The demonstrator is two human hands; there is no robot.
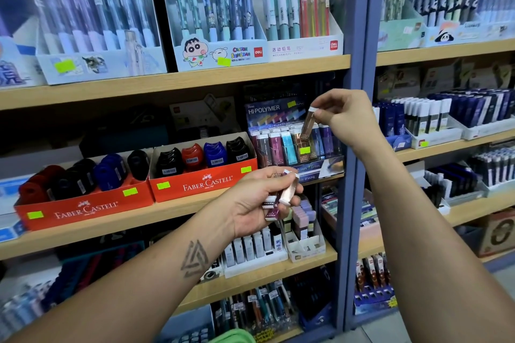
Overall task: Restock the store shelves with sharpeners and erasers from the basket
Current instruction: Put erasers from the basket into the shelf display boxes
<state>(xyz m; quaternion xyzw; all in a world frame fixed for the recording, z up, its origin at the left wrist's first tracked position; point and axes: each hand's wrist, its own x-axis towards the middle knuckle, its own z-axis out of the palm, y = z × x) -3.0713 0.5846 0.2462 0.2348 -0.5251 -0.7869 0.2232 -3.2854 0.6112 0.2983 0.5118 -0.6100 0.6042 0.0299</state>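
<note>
Eraser stick (306, 127): slim, light, stiff, likely slick in its sleeve; pinched at the white top end by right hand (345, 120), hanging over the eraser display box (320, 168). Left hand (259, 198) grips spare erasers (281, 193), nearer.

Middle wooden shelf (178, 207) has two red Faber-Castell sharpener boxes (203, 178) (side by side) plus a Hi-Polymer eraser display (295, 145).
</note>
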